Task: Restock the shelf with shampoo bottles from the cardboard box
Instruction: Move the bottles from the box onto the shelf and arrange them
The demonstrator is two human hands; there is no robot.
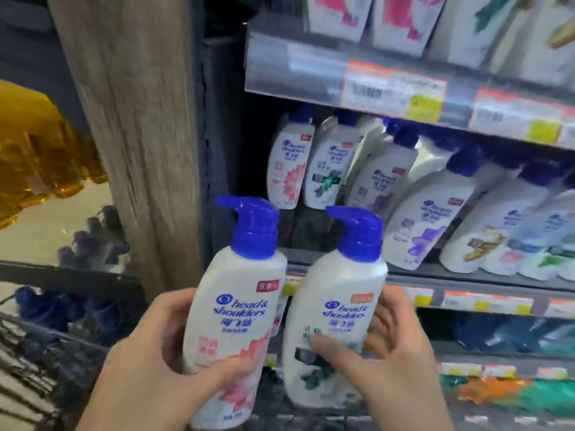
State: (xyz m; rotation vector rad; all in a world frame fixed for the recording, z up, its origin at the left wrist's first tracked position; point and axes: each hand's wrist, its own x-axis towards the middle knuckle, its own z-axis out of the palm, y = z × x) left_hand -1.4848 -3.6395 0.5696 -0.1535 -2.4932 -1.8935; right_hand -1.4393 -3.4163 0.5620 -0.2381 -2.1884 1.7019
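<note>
My left hand [161, 362] grips a white shampoo bottle with a pink flower label [236, 306] and a blue pump top. My right hand [395, 362] holds a second white shampoo bottle with a green leaf label [333, 309], thumb across its front. Both bottles are upright, side by side, in front of the middle shelf [466, 276]. That shelf carries several matching white bottles with blue caps [426, 213], leaning left. A gap shows at the shelf's left end, in front of the back pink-label bottle [287, 163]. The cardboard box is not in view.
A wooden post [133, 119] stands left of the shelving. An upper shelf [389, 85] with price tags holds refill pouches. Lower shelves with price strips [485, 301] run below. At left, a dark wire rack [46, 353] holds blue-capped bottles; yellow items lie beyond.
</note>
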